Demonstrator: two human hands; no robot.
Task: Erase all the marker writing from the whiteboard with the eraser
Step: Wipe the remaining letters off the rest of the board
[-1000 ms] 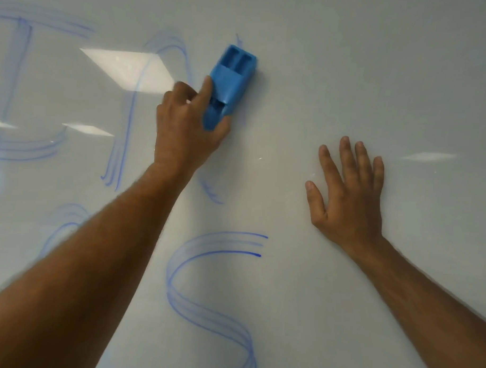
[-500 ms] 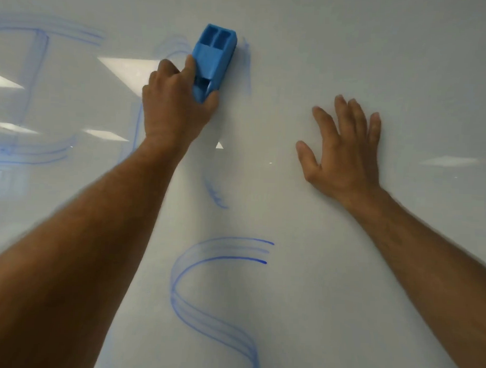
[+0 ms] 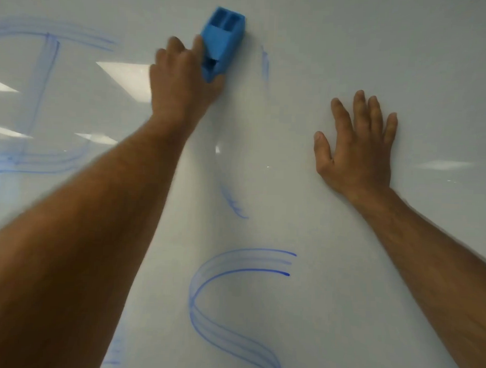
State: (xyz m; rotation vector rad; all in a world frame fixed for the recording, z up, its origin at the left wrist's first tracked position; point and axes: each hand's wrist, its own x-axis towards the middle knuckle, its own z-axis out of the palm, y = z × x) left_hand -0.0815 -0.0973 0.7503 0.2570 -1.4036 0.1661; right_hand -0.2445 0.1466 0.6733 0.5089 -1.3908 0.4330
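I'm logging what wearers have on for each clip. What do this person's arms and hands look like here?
Both forearms are bare as far as the frame shows: no sleeves in view. The left hand and right hand wear no gloves, and no watch, ring or wristband shows.

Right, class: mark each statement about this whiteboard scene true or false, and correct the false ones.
1. The left hand grips the blue plastic eraser. True.
2. The right hand holds a marker. False: it lies flat and open on the glossy white whiteboard, holding nothing.
3. A blue S-shaped marker stroke remains below the hands. True.
4. The whiteboard is fully erased. False: blue writing remains, including the blue lines at the left.
5. The eraser is red. False: it is blue.
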